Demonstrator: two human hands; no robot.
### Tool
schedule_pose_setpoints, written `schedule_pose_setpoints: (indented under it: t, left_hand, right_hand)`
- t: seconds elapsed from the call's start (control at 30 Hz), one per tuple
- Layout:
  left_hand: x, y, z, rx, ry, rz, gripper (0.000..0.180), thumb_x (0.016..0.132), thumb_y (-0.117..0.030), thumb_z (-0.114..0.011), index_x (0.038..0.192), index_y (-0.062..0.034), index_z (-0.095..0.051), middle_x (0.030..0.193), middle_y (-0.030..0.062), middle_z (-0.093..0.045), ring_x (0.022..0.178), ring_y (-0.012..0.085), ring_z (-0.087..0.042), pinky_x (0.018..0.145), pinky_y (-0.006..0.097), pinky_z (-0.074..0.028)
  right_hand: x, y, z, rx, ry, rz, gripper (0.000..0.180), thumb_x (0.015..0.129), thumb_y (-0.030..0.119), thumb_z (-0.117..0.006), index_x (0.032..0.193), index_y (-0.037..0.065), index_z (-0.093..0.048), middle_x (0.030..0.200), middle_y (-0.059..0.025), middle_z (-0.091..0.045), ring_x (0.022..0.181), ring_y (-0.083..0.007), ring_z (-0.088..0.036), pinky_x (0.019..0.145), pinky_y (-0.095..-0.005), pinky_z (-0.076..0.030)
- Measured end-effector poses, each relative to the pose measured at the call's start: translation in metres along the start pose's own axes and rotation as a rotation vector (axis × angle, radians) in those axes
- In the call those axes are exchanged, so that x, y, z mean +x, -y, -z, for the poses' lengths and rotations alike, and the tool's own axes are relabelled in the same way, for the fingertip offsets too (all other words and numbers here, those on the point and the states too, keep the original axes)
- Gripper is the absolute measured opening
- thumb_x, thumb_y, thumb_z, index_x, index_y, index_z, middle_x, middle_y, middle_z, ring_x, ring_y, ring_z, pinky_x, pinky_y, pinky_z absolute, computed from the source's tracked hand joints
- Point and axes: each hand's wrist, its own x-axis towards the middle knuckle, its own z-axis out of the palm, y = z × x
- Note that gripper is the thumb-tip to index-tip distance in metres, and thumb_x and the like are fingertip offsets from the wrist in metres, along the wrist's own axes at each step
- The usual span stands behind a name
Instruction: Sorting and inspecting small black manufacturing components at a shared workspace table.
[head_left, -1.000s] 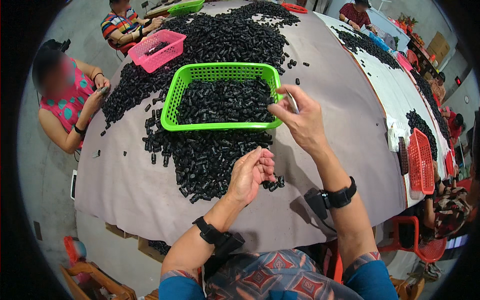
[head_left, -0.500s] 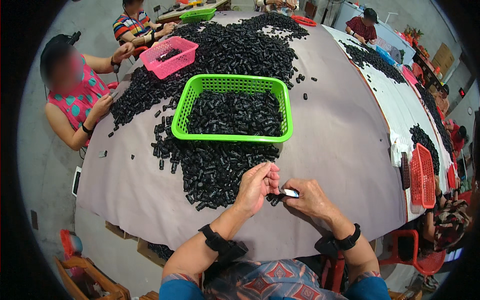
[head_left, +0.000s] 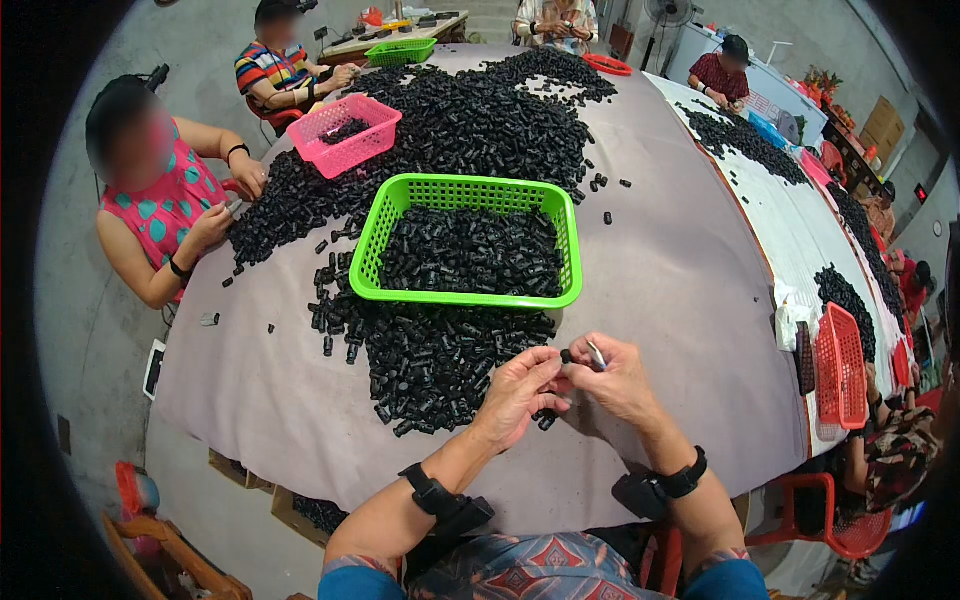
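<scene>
While the left hand (head_left: 520,392) pinches a small black plastic piece (head_left: 566,356) above the desk (head_left: 680,300), the right hand (head_left: 620,380) nips a thin metal pin (head_left: 596,354); the piece looks light, stiff, best held by its sides.

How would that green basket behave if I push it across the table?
The green basket looks like thin mesh plastic, so its walls may flex. Filled with small black parts, it is probably heavy for its size and unlikely to tip. Loose parts against its near rim may jam or scatter.
</scene>
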Motion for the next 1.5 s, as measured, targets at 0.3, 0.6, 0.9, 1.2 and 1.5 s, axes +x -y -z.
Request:
schedule_pose_setpoints:
  t: [0.3,0.6,0.9,1.2,1.5]
  left_hand:
    - [0.001,0.001,0.001,-0.078,0.013,0.003,0.014,0.092,-0.013,-0.055,0.104,-0.0067,-0.054,0.09,0.0047,-0.061,0.076,0.0132,-0.061,0.063,0.028,-0.055]
    - [0.0,-0.003,-0.002,0.065,-0.094,-0.023,0.019,0.091,-0.014,-0.055,0.106,-0.0024,-0.056,0.091,0.0072,-0.063,0.077,0.0146,-0.063,0.061,0.027,-0.055]
    - [-0.002,-0.003,-0.005,0.0,-0.053,0.026,0.019,0.091,-0.012,-0.055,0.106,-0.0009,-0.056,0.091,0.0083,-0.063,0.076,0.014,-0.062,0.06,0.027,-0.055]
    - [-0.001,-0.003,-0.006,-0.024,-0.057,0.054,0.017,0.091,-0.014,-0.055,0.101,-0.0009,-0.058,0.081,0.0034,-0.059,0.069,0.0106,-0.056,0.058,0.024,-0.052]
    - [0.001,0.0,-0.009,-0.023,-0.048,0.089,0.017,0.091,-0.017,-0.056,0.1,-0.0035,-0.058,0.08,0.0012,-0.057,0.069,0.0089,-0.053,0.059,0.024,-0.049]
  right_hand:
    - [0.004,-0.019,-0.002,-0.03,-0.02,0.075,0.014,0.077,0.008,-0.065,0.074,0.005,-0.052,0.065,0.0073,-0.045,0.06,-0.002,-0.04,0.051,-0.0196,-0.035]
    - [0.004,-0.023,0.003,-0.16,-0.019,0.302,0.014,0.075,0.006,-0.07,0.081,0.002,-0.058,0.066,-0.0011,-0.054,0.061,-0.0075,-0.05,0.055,-0.0242,-0.042]
    - [0.003,-0.025,0.006,-0.089,-0.021,0.317,0.019,0.076,0.009,-0.07,0.092,0.002,-0.063,0.075,-0.0051,-0.056,0.066,-0.0115,-0.054,0.06,-0.0259,-0.044]
    - [0.003,-0.032,-0.005,0.157,-0.021,0.132,0.012,0.082,0.011,-0.066,0.086,0.0,-0.062,0.074,-0.0026,-0.059,0.068,-0.007,-0.055,0.061,-0.024,-0.045]
    - [0.004,-0.035,-0.003,0.221,-0.058,0.108,0.011,0.084,0.011,-0.064,0.083,0.0,-0.062,0.072,-0.0012,-0.059,0.066,-0.0053,-0.054,0.058,-0.0222,-0.044]
